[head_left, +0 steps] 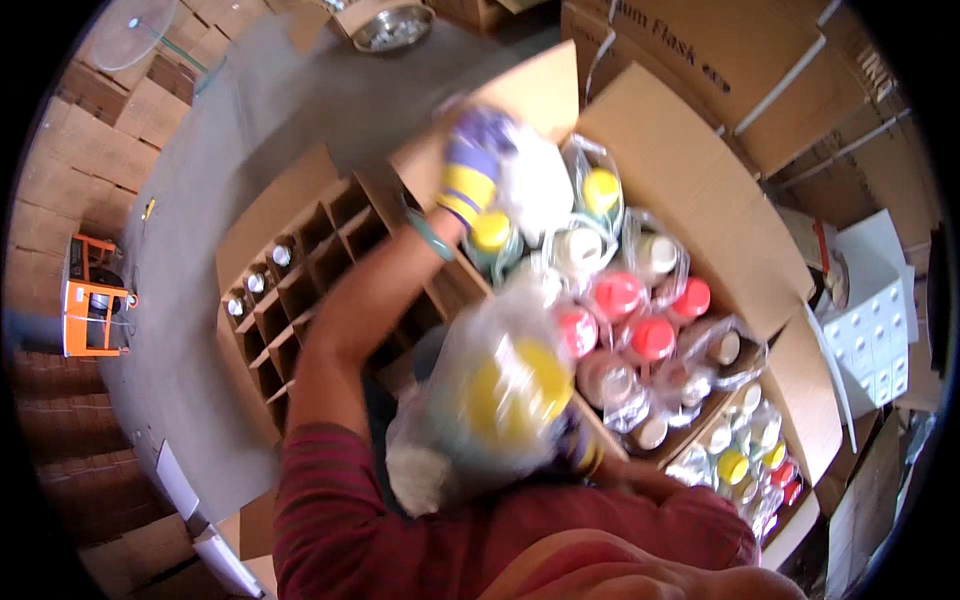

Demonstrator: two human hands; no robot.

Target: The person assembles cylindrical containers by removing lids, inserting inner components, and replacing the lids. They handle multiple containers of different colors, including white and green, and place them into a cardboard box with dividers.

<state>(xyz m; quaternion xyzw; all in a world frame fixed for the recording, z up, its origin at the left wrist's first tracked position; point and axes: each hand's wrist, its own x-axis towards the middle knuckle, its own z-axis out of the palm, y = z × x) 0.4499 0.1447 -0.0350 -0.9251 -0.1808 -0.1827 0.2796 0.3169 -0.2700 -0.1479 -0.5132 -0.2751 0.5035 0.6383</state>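
Note:
My left hand (pixel 480 155), in a purple and yellow glove, reaches to the far left corner of an open cardboard box (pixel 690 190). It is beside a white bagged thing (pixel 537 190), and its fingers are smeared by motion. Close to my chest is a large bottle with a yellow cap (pixel 520 390), wrapped in a clear plastic bag. My gloved right hand (pixel 578 448) is against the bottle's right side and seems to grip it, with most fingers hidden. Bagged bottles with red caps (pixel 652 338), yellow caps (pixel 601 188) and pale caps fill the box.
On the left stands a divided carton (pixel 270 340) with several silver-capped bottles (pixel 281 256) in its cells. Another box of bottles (pixel 735 465) is at the lower right. Stacked cartons (pixel 700 60) line the far right. A metal bowl (pixel 393 28) and an orange-framed machine (pixel 95 295) stand farther off.

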